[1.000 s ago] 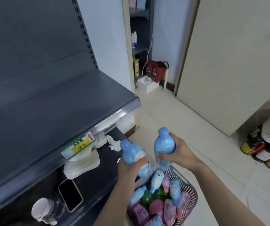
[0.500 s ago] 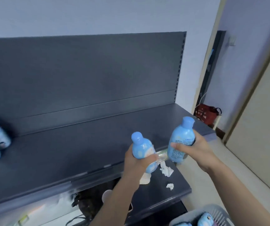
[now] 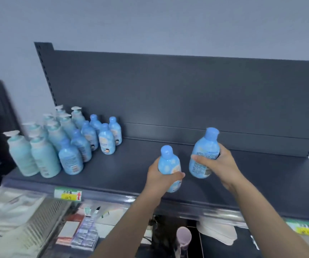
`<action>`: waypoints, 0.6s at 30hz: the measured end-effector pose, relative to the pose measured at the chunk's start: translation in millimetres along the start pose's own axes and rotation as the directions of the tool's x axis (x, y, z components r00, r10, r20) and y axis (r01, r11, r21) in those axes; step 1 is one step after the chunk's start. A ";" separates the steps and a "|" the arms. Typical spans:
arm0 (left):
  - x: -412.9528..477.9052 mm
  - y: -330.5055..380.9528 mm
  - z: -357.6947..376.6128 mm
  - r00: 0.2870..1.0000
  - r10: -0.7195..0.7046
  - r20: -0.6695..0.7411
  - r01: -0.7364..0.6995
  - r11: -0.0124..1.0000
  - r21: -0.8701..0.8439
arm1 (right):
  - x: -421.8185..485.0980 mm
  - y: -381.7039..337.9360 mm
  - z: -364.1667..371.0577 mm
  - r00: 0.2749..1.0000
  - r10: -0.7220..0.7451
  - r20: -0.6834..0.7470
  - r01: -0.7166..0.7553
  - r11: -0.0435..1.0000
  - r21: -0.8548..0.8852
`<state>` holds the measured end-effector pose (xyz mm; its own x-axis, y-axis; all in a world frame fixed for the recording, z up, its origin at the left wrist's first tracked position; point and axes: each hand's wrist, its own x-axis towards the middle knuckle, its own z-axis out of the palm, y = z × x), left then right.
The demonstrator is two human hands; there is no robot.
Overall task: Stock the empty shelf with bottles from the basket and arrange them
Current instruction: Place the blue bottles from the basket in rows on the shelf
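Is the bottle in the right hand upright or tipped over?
Upright, leaning slightly: the bottle has its cap pointing up and base down, gripped by the right hand.

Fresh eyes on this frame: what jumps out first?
Mid-frame, the left hand grips a blue bottle and the right hand a second blue bottle, both upright over the front of the dark shelf. At the shelf's left end stands a tight cluster: pale pump bottles outermost, blue round-capped bottles beside them. To the right of that cluster the shelf is bare.
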<state>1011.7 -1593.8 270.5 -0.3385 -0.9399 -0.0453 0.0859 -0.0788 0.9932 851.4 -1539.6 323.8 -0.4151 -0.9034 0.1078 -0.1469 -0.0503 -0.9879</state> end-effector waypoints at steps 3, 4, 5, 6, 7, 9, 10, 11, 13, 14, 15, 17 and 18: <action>10.4 4.7 -29.8 0.994 0.017 -0.104 -0.014 0.999 0.033 | 23.0 -0.6 37.5 0.997 -0.012 0.079 0.010 1.000 0.018; 13.3 5.8 -40.4 0.990 0.020 -0.139 -0.014 0.999 0.040 | 30.0 -0.4 49.9 0.994 -0.012 0.104 0.010 1.000 0.020; 15.8 6.5 -51.1 0.985 0.020 -0.169 -0.013 0.999 0.046 | 36.2 0.4 62.1 0.991 -0.014 0.129 0.011 1.000 0.020; 18.3 7.1 -62.2 0.980 0.023 -0.199 -0.013 0.998 0.054 | 42.3 1.8 74.6 0.988 -0.022 0.155 0.019 1.000 0.020; 20.6 7.4 -73.8 0.973 0.029 -0.228 -0.015 0.998 0.062 | 48.2 3.9 87.4 0.984 -0.031 0.177 0.028 0.999 0.018; 26.0 7.3 -96.6 0.962 0.043 -0.271 -0.022 0.997 0.078 | 58.3 8.4 113.7 0.978 -0.035 0.206 0.035 0.999 0.005; 28.8 6.9 -107.7 0.959 0.048 -0.280 -0.025 0.996 0.087 | 62.5 11.0 127.1 0.976 -0.030 0.214 0.032 0.999 -0.006; 31.8 6.2 -118.4 0.958 0.050 -0.284 -0.023 0.995 0.097 | 66.2 13.7 140.1 0.975 -0.023 0.221 0.028 0.999 -0.020; 38.7 4.1 -139.0 0.956 0.043 -0.290 -0.008 0.992 0.123 | 73.3 21.5 165.6 0.975 -0.009 0.221 0.019 0.999 -0.040; 43.0 2.7 -149.2 0.955 0.040 -0.294 0.001 0.991 0.137 | 76.9 25.9 177.6 0.976 -0.004 0.217 0.014 0.999 -0.045; 47.3 1.8 -159.4 0.954 0.038 -0.296 0.007 0.989 0.151 | 80.1 30.7 189.2 0.977 0.002 0.212 0.008 0.999 -0.047; 56.1 -1.1 -179.1 0.957 0.033 -0.289 0.019 0.985 0.174 | 85.4 42.0 210.8 0.982 0.023 0.187 -0.015 0.999 -0.041; 60.3 -2.8 -188.5 0.959 0.030 -0.281 0.023 0.982 0.186 | 87.2 47.6 220.9 0.985 0.037 0.171 -0.031 0.999 -0.040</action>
<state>1167.7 -1712.9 244.7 -0.0591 -0.9973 -0.0434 -0.0974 -0.0375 0.9945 1006.6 -1714.9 261.5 -0.2608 -0.9641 0.0503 -0.1702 -0.0054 -0.9854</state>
